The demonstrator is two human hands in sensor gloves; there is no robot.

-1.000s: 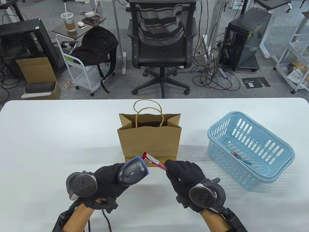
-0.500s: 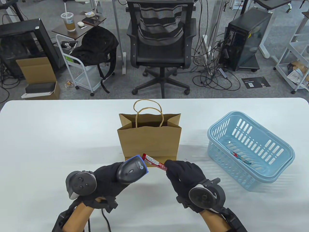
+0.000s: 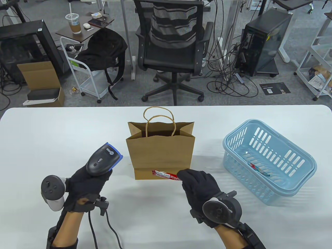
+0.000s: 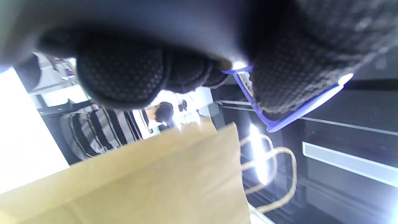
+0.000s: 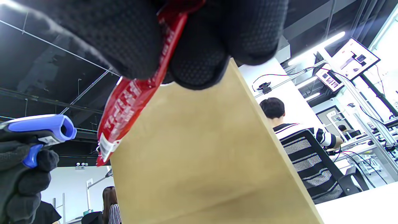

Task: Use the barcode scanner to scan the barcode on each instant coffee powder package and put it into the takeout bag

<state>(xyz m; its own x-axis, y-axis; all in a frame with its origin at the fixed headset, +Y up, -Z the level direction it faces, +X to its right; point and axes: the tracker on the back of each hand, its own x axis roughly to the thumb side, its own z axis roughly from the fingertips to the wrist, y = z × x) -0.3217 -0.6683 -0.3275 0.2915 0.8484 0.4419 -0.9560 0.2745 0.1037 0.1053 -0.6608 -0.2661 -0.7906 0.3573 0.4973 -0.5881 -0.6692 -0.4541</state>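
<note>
A brown paper takeout bag (image 3: 160, 150) stands open in the middle of the table. My right hand (image 3: 197, 182) pinches a red coffee stick (image 3: 166, 174) by one end, low in front of the bag's base; the stick (image 5: 130, 96) shows between my fingertips in the right wrist view. My left hand (image 3: 87, 182) grips the grey barcode scanner (image 3: 103, 158) with a blue nose, left of the bag and pointing away up the table. The scanner's blue rim (image 4: 279, 121) and the bag (image 4: 155, 180) show in the left wrist view. Another stick (image 3: 258, 168) lies in the blue basket (image 3: 269, 160).
The blue basket sits at the table's right. The scanner's black cable (image 3: 103, 228) trails to the near edge. An office chair (image 3: 176, 46) stands behind the table, with a cart and computer tower on the floor beyond.
My left hand swung the scanner away from the stick, left and up the table. The right hand stayed, and the stick now lies flatter against the bag's base.
</note>
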